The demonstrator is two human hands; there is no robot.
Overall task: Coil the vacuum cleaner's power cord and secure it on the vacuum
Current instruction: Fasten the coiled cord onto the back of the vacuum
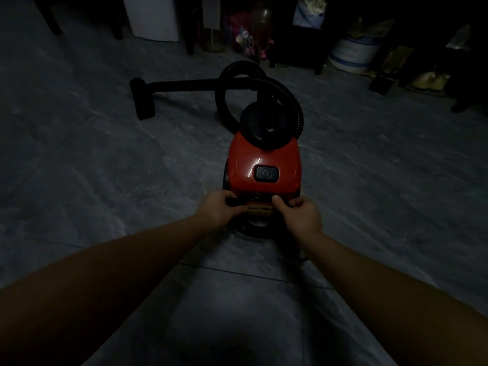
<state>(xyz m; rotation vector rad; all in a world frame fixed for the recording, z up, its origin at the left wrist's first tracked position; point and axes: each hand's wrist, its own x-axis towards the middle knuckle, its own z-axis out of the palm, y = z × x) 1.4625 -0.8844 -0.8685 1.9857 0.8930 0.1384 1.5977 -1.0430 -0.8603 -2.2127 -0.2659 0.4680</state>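
We see the red vacuum cleaner (264, 165) standing on the grey floor (92, 167), its long axis running away from us, hose end at the far side and rear toward us. The black hose (297, 101) loops above it. At the rear, our left hand (219, 208) has its grip closed on the black power cord (254, 228), coiled there against the vacuum. Our right hand (301, 213) pinches the cord too.

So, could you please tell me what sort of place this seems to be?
Probably a dim room in a home, perhaps a storage corner. A red vacuum cleaner stands on a grey tiled floor, with a white appliance and cluttered household items along the far wall.
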